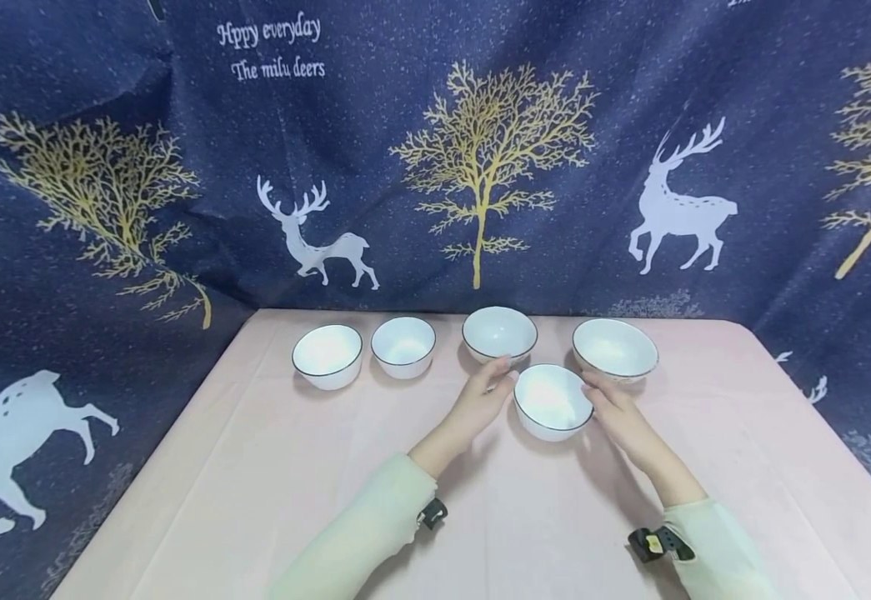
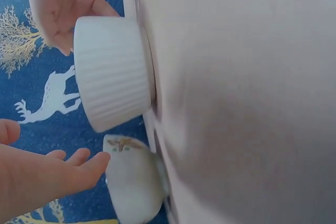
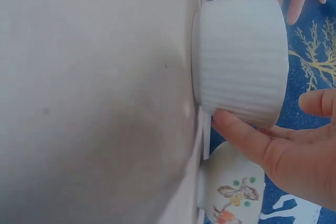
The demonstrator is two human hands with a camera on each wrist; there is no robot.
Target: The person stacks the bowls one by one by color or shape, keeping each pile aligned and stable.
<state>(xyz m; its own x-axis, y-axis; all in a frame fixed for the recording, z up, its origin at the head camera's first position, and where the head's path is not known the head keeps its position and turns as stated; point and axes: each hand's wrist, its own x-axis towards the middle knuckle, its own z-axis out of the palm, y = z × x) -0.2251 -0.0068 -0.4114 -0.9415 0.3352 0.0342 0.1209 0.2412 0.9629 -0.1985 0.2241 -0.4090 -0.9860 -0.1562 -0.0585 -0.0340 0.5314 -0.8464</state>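
A small white ribbed bowl (image 1: 553, 402) with a dark rim stands upright on the table between my two hands. My left hand (image 1: 476, 404) is at its left side; in the left wrist view a gap shows between those fingers (image 2: 84, 174) and the ribbed wall. My right hand (image 1: 624, 423) is at the right side, its fingers touching the lower wall in the right wrist view, while the thumb (image 3: 317, 102) stands apart from the bowl. Behind the left fingertips sits a wider bowl (image 1: 498, 332). Another wide bowl (image 1: 615, 346), flower-patterned outside, is just beyond the right hand.
Two more white bowls with dark rims, one (image 1: 327, 357) farther left and one (image 1: 403, 346) beside it, stand along the back. A pink cloth covers the table (image 1: 255, 500). A dark blue curtain (image 1: 435, 167) with deer and trees hangs behind its back edge.
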